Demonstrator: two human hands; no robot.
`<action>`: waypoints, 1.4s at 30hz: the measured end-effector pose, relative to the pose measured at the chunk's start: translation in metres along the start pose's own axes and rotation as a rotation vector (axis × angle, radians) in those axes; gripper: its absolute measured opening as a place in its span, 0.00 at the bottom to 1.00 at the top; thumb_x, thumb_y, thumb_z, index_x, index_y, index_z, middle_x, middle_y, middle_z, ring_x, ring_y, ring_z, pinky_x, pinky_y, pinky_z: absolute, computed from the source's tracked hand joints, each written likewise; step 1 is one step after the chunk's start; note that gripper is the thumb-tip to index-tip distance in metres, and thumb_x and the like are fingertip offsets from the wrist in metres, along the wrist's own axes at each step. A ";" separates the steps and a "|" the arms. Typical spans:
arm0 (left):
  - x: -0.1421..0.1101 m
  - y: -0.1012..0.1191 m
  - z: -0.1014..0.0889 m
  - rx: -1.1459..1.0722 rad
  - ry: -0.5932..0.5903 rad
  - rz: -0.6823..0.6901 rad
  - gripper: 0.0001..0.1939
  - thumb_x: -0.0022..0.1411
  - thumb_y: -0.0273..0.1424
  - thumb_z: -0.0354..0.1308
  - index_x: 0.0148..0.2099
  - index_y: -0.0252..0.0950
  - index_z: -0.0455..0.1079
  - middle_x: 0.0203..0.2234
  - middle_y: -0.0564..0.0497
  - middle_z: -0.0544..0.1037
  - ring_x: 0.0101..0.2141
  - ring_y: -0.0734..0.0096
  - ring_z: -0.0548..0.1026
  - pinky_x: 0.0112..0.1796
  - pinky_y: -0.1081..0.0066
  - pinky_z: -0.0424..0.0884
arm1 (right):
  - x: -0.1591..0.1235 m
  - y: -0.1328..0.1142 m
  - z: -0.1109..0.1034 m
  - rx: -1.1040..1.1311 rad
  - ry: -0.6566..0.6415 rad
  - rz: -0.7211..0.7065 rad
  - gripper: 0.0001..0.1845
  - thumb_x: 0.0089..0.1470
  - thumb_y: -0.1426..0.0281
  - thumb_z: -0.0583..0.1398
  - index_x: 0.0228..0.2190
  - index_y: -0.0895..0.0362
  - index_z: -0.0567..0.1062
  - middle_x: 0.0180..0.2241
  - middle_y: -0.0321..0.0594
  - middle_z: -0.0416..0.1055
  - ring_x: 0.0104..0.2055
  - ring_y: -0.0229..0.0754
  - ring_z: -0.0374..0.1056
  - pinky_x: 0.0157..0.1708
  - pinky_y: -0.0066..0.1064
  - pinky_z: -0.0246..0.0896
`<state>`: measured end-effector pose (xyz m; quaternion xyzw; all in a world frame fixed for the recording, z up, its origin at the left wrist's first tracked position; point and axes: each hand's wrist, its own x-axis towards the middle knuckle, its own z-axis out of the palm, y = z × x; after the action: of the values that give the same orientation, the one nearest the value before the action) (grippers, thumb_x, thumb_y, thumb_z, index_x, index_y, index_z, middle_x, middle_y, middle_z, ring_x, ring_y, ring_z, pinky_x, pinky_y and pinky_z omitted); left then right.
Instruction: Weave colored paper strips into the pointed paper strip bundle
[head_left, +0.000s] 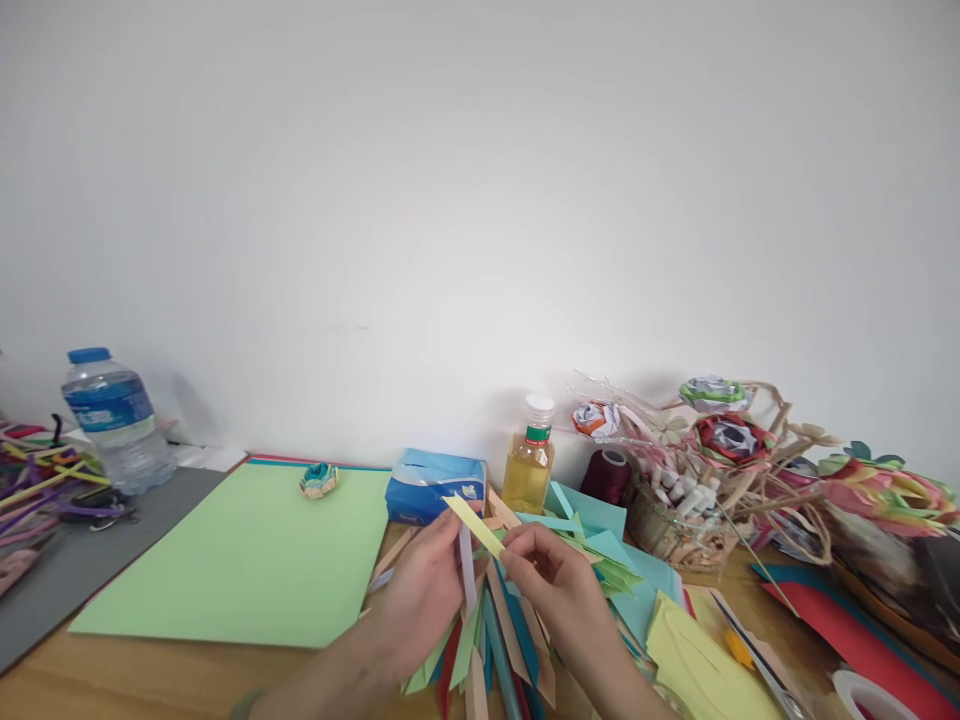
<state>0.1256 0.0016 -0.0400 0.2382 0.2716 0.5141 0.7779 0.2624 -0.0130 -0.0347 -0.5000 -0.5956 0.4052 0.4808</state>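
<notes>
My left hand (420,595) is closed around a fanned bundle of coloured paper strips (491,640) that hang down toward the table edge. My right hand (559,585) pinches a yellow-green paper strip (474,523) between thumb and fingers, holding it tilted across the top of the bundle. Both hands meet low in the middle of the view, just in front of a blue tissue pack (435,486) and a small bottle of yellow liquid (529,458).
A large light-green sheet (240,555) lies left on a grey mat, with a small paper rosette (319,480) on it. A water bottle (116,420) and tangled strips stand far left. Right: maroon thread spool (606,473), basket of paper flowers (712,470), cut paper, scissors (757,665).
</notes>
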 end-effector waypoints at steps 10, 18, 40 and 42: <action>-0.002 0.009 0.008 -0.201 -0.036 -0.062 0.16 0.65 0.36 0.43 0.41 0.33 0.68 0.38 0.45 0.73 0.43 0.66 0.71 0.46 0.65 0.66 | -0.008 0.000 0.004 -0.107 0.105 -0.094 0.12 0.49 0.65 0.55 0.18 0.55 0.65 0.27 0.38 0.66 0.30 0.40 0.63 0.27 0.29 0.58; -0.006 0.003 0.010 -0.212 0.053 -0.077 0.12 0.64 0.33 0.47 0.39 0.35 0.69 0.35 0.47 0.73 0.41 0.69 0.73 0.48 0.67 0.66 | -0.013 0.009 0.010 -0.393 0.074 -0.265 0.11 0.53 0.67 0.54 0.21 0.54 0.63 0.26 0.37 0.66 0.27 0.39 0.62 0.26 0.29 0.57; -0.016 -0.002 0.012 -0.141 -0.007 0.019 0.07 0.59 0.23 0.52 0.40 0.35 0.68 0.43 0.44 0.72 0.47 0.66 0.70 0.51 0.65 0.62 | -0.018 0.005 0.014 -0.538 -0.038 -0.510 0.06 0.56 0.72 0.53 0.28 0.54 0.68 0.32 0.39 0.67 0.34 0.39 0.67 0.31 0.29 0.64; -0.016 -0.003 0.010 -0.108 -0.025 0.016 0.07 0.59 0.25 0.51 0.41 0.35 0.68 0.44 0.45 0.72 0.48 0.66 0.69 0.49 0.66 0.63 | -0.020 0.007 0.014 -0.586 -0.049 -0.539 0.04 0.55 0.72 0.53 0.29 0.54 0.68 0.34 0.41 0.67 0.37 0.41 0.67 0.33 0.31 0.65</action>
<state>0.1290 -0.0151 -0.0315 0.2044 0.2318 0.5312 0.7889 0.2512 -0.0312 -0.0479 -0.4319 -0.8070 0.0893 0.3927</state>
